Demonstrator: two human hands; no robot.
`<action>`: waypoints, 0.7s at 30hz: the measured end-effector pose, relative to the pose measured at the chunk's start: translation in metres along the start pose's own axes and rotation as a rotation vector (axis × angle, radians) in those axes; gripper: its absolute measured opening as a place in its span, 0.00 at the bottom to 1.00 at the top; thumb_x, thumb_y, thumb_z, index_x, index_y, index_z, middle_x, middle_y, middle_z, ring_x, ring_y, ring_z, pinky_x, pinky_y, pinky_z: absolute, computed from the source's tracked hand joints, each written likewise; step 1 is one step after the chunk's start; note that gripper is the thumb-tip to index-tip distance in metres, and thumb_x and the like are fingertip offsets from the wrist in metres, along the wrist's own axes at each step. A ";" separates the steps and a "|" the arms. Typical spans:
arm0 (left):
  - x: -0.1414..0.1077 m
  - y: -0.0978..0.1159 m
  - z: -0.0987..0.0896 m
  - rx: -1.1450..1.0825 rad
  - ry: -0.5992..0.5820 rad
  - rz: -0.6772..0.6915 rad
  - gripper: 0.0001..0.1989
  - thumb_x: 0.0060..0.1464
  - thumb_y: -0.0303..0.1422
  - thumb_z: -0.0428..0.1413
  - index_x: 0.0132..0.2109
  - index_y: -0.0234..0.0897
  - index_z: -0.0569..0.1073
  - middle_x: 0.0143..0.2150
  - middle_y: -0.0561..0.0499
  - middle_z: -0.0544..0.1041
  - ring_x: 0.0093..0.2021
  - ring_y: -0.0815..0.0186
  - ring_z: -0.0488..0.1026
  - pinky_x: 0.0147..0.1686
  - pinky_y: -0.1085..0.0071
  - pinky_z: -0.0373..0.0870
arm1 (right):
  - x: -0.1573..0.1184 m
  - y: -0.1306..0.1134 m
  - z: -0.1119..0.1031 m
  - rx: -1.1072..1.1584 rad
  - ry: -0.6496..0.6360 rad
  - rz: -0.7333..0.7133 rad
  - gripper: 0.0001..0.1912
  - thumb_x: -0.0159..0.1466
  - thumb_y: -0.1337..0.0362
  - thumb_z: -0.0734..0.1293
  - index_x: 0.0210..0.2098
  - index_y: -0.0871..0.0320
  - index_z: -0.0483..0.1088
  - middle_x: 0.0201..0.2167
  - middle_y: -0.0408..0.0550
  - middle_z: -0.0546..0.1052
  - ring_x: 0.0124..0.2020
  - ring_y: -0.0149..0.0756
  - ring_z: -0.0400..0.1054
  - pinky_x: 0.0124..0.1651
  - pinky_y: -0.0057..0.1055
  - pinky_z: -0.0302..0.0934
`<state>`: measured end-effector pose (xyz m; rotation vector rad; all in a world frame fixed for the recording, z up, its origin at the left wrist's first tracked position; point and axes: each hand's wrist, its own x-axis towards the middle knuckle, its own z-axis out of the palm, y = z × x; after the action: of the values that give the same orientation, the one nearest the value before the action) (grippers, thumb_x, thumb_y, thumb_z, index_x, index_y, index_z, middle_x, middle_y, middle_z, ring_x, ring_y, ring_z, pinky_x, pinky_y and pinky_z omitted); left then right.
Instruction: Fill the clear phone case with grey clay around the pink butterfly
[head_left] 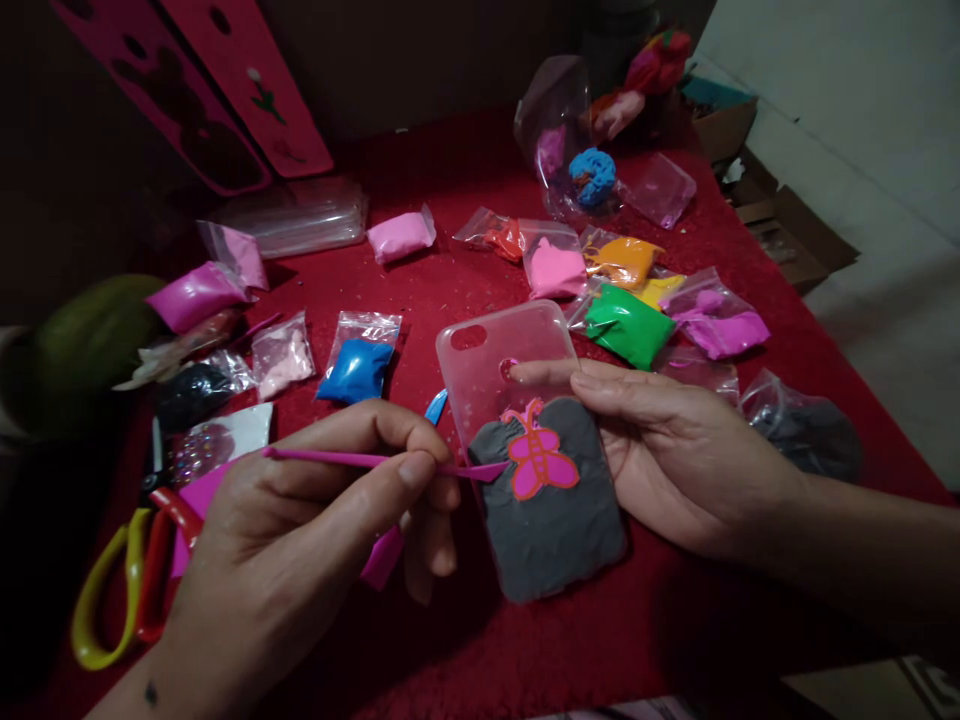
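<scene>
Between thumb and fingers, my left hand [322, 510] pinches a thin pink modelling tool [322, 457]. Its flat tip reaches the left edge of a butterfly [536, 460], pink with orange outlines. That butterfly lies on grey clay [551, 545] spread over the lower part of a clear phone case [510, 335]. My right hand [675, 450] supports the case from the right side, thumb on its edge and index finger lying across the bare upper part. The case is tilted above the red cloth.
Bags of blue [356, 368], green [630, 322] and grey clay [806, 425] lie around on the red tablecloth [420, 290], among several others. Yellow-and-red scissors [112, 600] rest at left. A blue clay lump [592, 177] and clear plastic boxes [300, 225] stand farther back.
</scene>
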<state>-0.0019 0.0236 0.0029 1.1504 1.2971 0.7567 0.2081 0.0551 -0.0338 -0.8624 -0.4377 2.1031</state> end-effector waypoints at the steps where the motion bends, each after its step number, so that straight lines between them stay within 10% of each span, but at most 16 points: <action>1: 0.000 0.000 0.000 0.001 0.007 0.002 0.06 0.58 0.35 0.57 0.33 0.45 0.77 0.22 0.54 0.77 0.18 0.67 0.74 0.15 0.77 0.71 | 0.000 0.000 0.000 0.000 -0.002 -0.004 0.11 0.64 0.70 0.63 0.42 0.63 0.76 0.34 0.50 0.80 0.36 0.34 0.75 0.43 0.32 0.68; 21: 0.000 0.004 0.001 -0.017 0.016 -0.014 0.07 0.57 0.35 0.58 0.31 0.44 0.78 0.21 0.55 0.77 0.18 0.68 0.74 0.15 0.79 0.71 | 0.000 -0.001 0.000 -0.013 -0.007 0.006 0.12 0.65 0.69 0.62 0.43 0.62 0.76 0.34 0.50 0.81 0.37 0.35 0.76 0.44 0.33 0.68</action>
<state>-0.0001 0.0245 0.0062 1.1227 1.3086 0.7673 0.2086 0.0553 -0.0329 -0.8653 -0.4533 2.1112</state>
